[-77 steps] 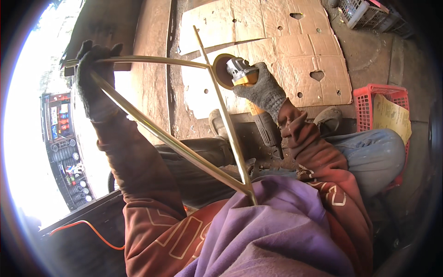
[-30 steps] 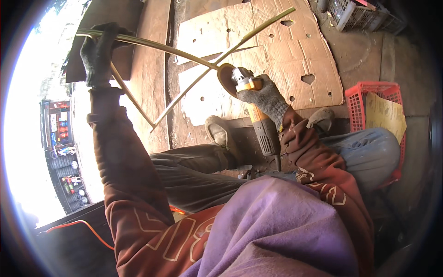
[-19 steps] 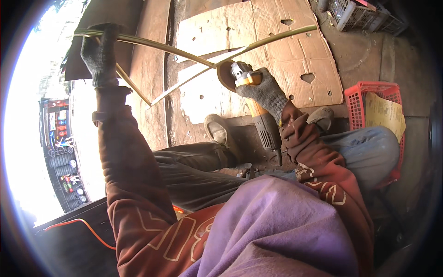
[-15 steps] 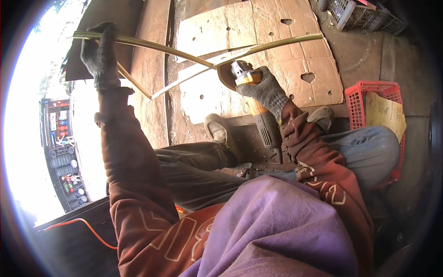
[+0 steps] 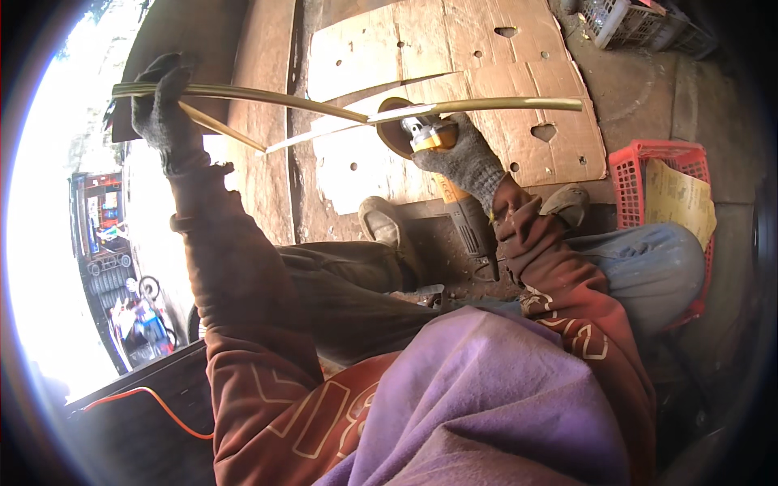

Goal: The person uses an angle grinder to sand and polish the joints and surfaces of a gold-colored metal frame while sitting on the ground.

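My left hand (image 5: 166, 121), in a dark knitted glove, is closed round the left end of a brass-coloured metal strip frame (image 5: 275, 95) with bent, angled arms. The frame is held up above flattened cardboard, one arm stretching far to the right. In my right hand (image 5: 468, 158), gloved in grey, is a yellow and black angle grinder (image 5: 470, 227), gripped near its head. Its round disc (image 5: 391, 136) is beside the bend in the middle of the frame, partly behind the strip. Whether disc and metal touch, I cannot tell.
Flattened cardboard (image 5: 494, 49) with holes covers the ground ahead. A red plastic crate (image 5: 620, 182) holding a tan sheet (image 5: 677, 194) stands by my right knee; a grey crate (image 5: 612, 24) is at the far right. At lower left runs an orange cord (image 5: 166, 405).
My left hand has come slightly nearer and left with the frame. The frame's right arm has swung nearer to me and now lies more level. The grinder has barely moved.
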Action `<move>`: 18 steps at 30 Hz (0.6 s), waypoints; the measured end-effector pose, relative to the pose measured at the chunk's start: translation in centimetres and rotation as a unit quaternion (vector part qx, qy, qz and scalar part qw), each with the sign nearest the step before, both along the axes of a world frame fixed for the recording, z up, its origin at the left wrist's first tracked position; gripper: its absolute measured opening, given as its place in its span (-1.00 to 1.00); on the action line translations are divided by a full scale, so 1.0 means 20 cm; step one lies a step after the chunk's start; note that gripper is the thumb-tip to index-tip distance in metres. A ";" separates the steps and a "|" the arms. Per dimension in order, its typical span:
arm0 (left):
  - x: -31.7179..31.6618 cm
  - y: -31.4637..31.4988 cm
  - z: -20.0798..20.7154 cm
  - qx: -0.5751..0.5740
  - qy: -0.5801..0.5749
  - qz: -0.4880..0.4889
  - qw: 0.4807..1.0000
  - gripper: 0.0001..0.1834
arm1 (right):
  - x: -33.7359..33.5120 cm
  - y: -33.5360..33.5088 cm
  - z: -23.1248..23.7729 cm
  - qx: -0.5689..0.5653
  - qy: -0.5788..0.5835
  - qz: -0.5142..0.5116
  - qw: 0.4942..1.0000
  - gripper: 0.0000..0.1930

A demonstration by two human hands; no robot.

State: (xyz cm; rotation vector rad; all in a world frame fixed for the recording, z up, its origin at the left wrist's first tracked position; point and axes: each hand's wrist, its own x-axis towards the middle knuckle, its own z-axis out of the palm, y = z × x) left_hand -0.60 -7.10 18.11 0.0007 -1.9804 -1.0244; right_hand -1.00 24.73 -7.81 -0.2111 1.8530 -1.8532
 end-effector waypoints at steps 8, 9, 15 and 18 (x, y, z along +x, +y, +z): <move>-0.01 -0.07 -0.01 0.068 -0.002 -0.017 0.998 -0.75 | 0.00 -0.01 0.00 0.070 0.032 0.051 0.996 -0.14; 0.00 -0.07 -0.01 0.067 -0.003 -0.015 0.998 -0.75 | 0.02 -0.02 0.03 -0.004 0.009 0.028 1.000 -0.13; 0.00 -0.08 -0.03 0.075 0.011 -0.109 0.991 -0.85 | -0.02 0.00 -0.05 0.068 0.045 0.036 0.996 -0.08; 0.01 -0.09 -0.03 0.093 0.012 -0.139 0.986 -0.88 | -0.02 -0.02 0.04 0.103 0.014 0.046 0.994 -0.14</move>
